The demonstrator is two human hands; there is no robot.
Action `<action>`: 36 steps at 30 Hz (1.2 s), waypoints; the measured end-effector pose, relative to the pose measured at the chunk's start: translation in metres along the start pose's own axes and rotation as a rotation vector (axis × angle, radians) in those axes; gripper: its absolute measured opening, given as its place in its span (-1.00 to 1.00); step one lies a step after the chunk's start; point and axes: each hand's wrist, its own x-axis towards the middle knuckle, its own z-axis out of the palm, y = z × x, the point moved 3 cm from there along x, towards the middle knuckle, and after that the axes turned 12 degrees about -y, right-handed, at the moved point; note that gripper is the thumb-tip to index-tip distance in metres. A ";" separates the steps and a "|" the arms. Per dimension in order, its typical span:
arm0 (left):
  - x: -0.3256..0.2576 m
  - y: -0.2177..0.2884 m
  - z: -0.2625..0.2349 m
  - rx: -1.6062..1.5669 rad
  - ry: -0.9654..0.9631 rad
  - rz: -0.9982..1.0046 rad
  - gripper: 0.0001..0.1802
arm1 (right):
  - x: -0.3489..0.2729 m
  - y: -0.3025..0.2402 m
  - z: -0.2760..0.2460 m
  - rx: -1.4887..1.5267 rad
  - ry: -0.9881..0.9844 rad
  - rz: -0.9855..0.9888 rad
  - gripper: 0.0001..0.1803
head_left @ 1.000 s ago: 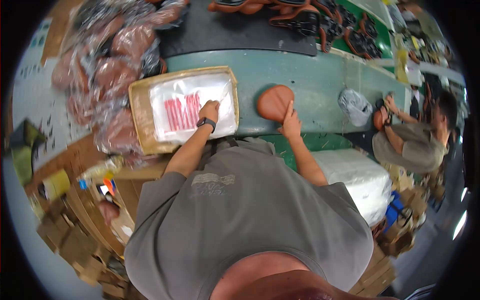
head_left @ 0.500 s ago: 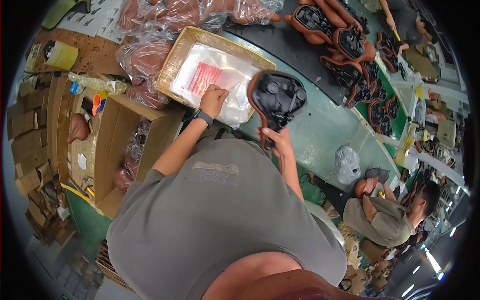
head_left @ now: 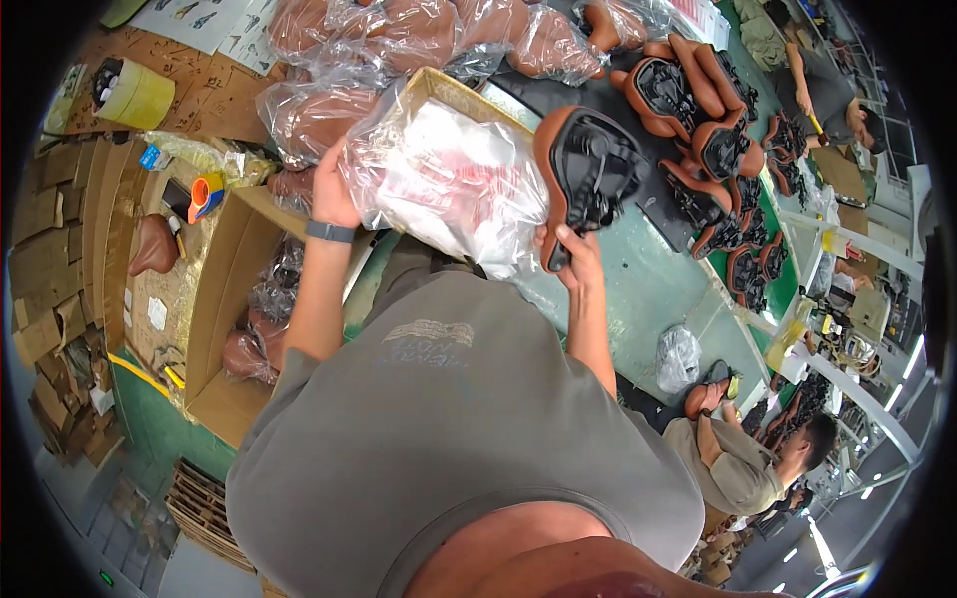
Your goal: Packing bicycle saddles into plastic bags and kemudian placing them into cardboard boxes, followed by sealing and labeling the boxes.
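Your left hand (head_left: 335,194), half-curled, held a clear bag (head_left: 439,184); your right hand (head_left: 576,261) gripped a saddle (head_left: 582,174). Exposed underframe (head_left: 604,157) could have snagged, tearing the bag.

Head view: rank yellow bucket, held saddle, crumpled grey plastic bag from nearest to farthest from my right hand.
1. Held saddle: gripped in the right hand.
2. Crumpled grey plastic bag: on the green table, rightward.
3. Yellow bucket: far upper left.

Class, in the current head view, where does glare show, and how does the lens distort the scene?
Head view: glare whitens patches of the clear bag; a ceiling light burns out at lower right; toward the left rim, cardboard panels bow; the corners fall black.
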 end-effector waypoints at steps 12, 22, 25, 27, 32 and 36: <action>0.088 -0.147 0.056 1.436 -0.235 -0.171 -0.74 | -0.010 -0.054 0.064 0.111 0.048 0.248 -0.29; 0.176 -0.101 0.082 -0.158 -0.128 -0.405 -0.73 | 0.034 -0.088 -0.004 0.301 0.197 -0.128 -0.47; 0.234 -0.066 0.096 0.026 -0.188 -0.359 -0.80 | 0.033 -0.118 -0.029 0.135 0.077 -0.186 -0.40; 0.263 -0.097 0.115 0.565 -0.007 -0.459 -0.88 | 0.037 -0.122 -0.065 -0.350 0.196 -0.154 -0.24; 0.323 -0.164 0.264 1.531 -0.942 0.161 -0.92 | 0.127 -0.192 -0.036 -1.229 0.637 -0.097 0.36; 0.358 -0.195 0.324 1.896 -1.447 0.579 -0.80 | 0.203 -0.215 -0.118 -0.118 0.040 0.007 0.09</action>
